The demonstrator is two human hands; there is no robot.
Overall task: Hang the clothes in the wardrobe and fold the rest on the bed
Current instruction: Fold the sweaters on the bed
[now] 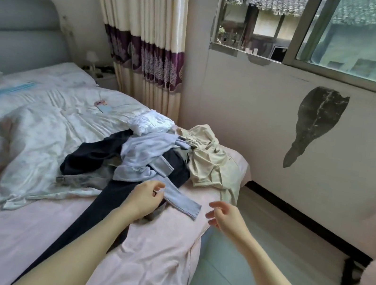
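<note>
Room: we see a bed (6, 224) with a pink sheet below a window (324, 33) and a striped curtain (145, 35).
Pile: the clothes lie heaped at the bed's far corner, a blue top (145, 155) over dark trousers (97, 204), a beige garment (210, 163) beside them, a white one (150, 121) behind.
Left hand (145, 197): fingers curled, pinching the top's sleeve (182, 202).
Right hand (224, 217): we find it loosely spread, holding nothing, just beside the sleeve's end.
Quilt (36, 122): crumpled left of the pile.

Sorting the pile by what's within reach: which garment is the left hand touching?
The light blue ribbed top: its sleeve runs under the left hand. The beige, white and dark garments lie farther off.
</note>
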